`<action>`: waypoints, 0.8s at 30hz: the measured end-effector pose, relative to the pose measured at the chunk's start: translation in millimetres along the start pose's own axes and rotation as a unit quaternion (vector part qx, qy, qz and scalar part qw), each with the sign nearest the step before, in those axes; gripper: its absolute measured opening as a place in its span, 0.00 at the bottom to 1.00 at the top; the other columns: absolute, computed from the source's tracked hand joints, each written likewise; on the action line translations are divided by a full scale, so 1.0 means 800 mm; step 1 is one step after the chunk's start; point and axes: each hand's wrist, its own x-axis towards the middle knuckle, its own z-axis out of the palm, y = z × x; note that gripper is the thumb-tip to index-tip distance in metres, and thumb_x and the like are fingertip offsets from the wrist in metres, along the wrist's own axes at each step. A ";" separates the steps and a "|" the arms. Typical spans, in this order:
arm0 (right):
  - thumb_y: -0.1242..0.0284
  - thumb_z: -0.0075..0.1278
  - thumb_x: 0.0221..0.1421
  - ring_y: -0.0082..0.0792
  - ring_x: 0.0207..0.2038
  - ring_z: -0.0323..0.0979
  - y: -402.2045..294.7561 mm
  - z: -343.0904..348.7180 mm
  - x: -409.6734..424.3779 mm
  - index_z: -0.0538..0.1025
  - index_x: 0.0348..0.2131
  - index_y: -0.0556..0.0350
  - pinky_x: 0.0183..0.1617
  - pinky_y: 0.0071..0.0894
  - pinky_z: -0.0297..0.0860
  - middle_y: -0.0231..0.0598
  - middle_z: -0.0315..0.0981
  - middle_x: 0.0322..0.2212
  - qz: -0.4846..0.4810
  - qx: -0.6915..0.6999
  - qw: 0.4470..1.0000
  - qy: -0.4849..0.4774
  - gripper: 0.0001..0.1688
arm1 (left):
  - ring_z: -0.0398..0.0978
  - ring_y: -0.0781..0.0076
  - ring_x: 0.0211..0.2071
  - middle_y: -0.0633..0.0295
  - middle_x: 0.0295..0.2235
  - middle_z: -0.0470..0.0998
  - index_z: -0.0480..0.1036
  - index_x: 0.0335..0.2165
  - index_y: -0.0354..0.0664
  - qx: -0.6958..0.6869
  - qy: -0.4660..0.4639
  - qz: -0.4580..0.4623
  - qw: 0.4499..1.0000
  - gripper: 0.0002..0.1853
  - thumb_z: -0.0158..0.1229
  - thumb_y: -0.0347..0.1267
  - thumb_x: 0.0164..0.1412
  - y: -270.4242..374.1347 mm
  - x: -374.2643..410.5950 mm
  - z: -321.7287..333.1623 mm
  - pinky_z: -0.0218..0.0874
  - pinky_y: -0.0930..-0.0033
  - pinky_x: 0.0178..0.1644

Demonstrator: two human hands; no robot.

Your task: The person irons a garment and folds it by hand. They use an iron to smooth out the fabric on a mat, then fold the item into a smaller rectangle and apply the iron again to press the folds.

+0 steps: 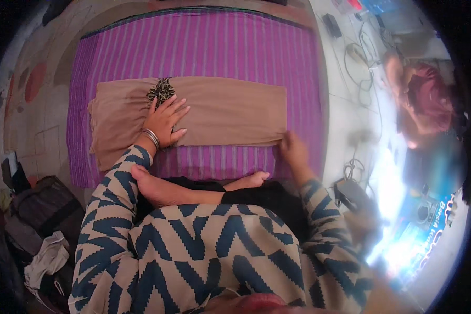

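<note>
Before me lies a long tan garment [227,106], folded flat, its cloth gathered at a black-and-gold patterned band [161,92]. Across that band rests my left hand [165,121], palm down with fingers spread. Silvery bangles circle its wrist. My right hand [295,151], somewhat blurred, pinches the garment's near right corner. Beneath the garment is a purple striped cloth [204,47], spread over a low, flat surface. Its near edge reaches my crossed legs, where a bare foot [161,186] shows.
A dark bag [49,204] and a crumpled pale cloth [49,255] are on the left. Cables [363,59] and a black adapter [331,25] lie on the right floor. Another person [428,98] is at the far right, near a bright glare and a printed banner [435,231].
</note>
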 end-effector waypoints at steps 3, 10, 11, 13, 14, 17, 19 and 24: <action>0.67 0.46 0.49 0.57 0.30 0.71 -0.012 -0.016 0.003 0.69 0.35 0.48 0.34 0.54 0.66 0.52 0.73 0.26 0.073 0.007 0.997 -0.037 0.11 | 0.48 0.60 0.62 0.64 0.59 0.56 0.61 0.55 0.54 -0.030 -0.009 0.001 1.000 0.35 0.51 0.50 0.47 -0.003 -0.002 0.000 0.30 0.37 0.61; 0.67 0.47 0.48 0.57 0.29 0.71 -0.028 -0.008 0.001 0.69 0.33 0.49 0.32 0.55 0.66 0.53 0.73 0.24 0.019 -0.041 0.999 0.001 0.11 | 0.49 0.60 0.61 0.63 0.58 0.58 0.62 0.55 0.53 -0.030 0.032 0.023 0.999 0.35 0.52 0.49 0.47 -0.006 -0.009 0.005 0.31 0.38 0.61; 0.68 0.46 0.48 0.57 0.29 0.71 -0.031 -0.009 0.001 0.68 0.34 0.50 0.32 0.55 0.66 0.53 0.73 0.24 0.022 -0.046 0.999 -0.009 0.11 | 0.49 0.60 0.61 0.64 0.59 0.57 0.61 0.55 0.53 -0.032 0.031 0.023 0.999 0.35 0.51 0.49 0.47 -0.006 -0.009 0.005 0.31 0.39 0.61; 0.68 0.46 0.48 0.58 0.28 0.71 -0.032 -0.013 0.001 0.68 0.34 0.50 0.31 0.55 0.66 0.54 0.73 0.24 0.023 -0.054 0.998 -0.017 0.12 | 0.49 0.60 0.61 0.64 0.59 0.57 0.61 0.55 0.53 -0.031 0.030 0.022 0.999 0.35 0.52 0.49 0.47 -0.007 -0.010 0.007 0.31 0.39 0.61; 0.68 0.46 0.48 0.57 0.28 0.71 -0.030 -0.014 0.002 0.68 0.35 0.49 0.31 0.55 0.66 0.53 0.73 0.23 0.051 -0.060 0.997 -0.018 0.12 | 0.49 0.61 0.61 0.64 0.59 0.56 0.61 0.55 0.53 -0.029 0.028 0.023 0.999 0.35 0.52 0.49 0.48 -0.007 -0.010 0.009 0.31 0.39 0.61; 0.69 0.46 0.48 0.56 0.27 0.72 -0.028 -0.025 0.007 0.68 0.37 0.48 0.29 0.54 0.66 0.52 0.73 0.23 0.084 -0.077 0.993 -0.007 0.13 | 0.49 0.61 0.61 0.65 0.60 0.55 0.60 0.55 0.53 -0.025 0.018 0.020 0.999 0.35 0.52 0.49 0.48 -0.007 -0.010 0.009 0.31 0.39 0.61; 0.69 0.46 0.49 0.55 0.26 0.72 -0.031 -0.031 0.005 0.67 0.38 0.47 0.28 0.53 0.66 0.51 0.73 0.23 0.091 -0.087 0.992 0.003 0.14 | 0.48 0.62 0.62 0.66 0.60 0.55 0.60 0.55 0.53 -0.024 0.015 0.016 0.999 0.36 0.52 0.49 0.48 -0.006 -0.013 0.005 0.32 0.39 0.61; 0.69 0.45 0.51 0.52 0.24 0.72 -0.022 -0.021 -0.004 0.69 0.39 0.45 0.27 0.51 0.67 0.47 0.73 0.22 -0.092 -0.160 0.978 -0.093 0.13 | 0.47 0.61 0.62 0.66 0.60 0.54 0.59 0.56 0.54 -0.020 0.010 0.020 1.000 0.36 0.52 0.49 0.48 -0.010 -0.009 0.007 0.32 0.37 0.61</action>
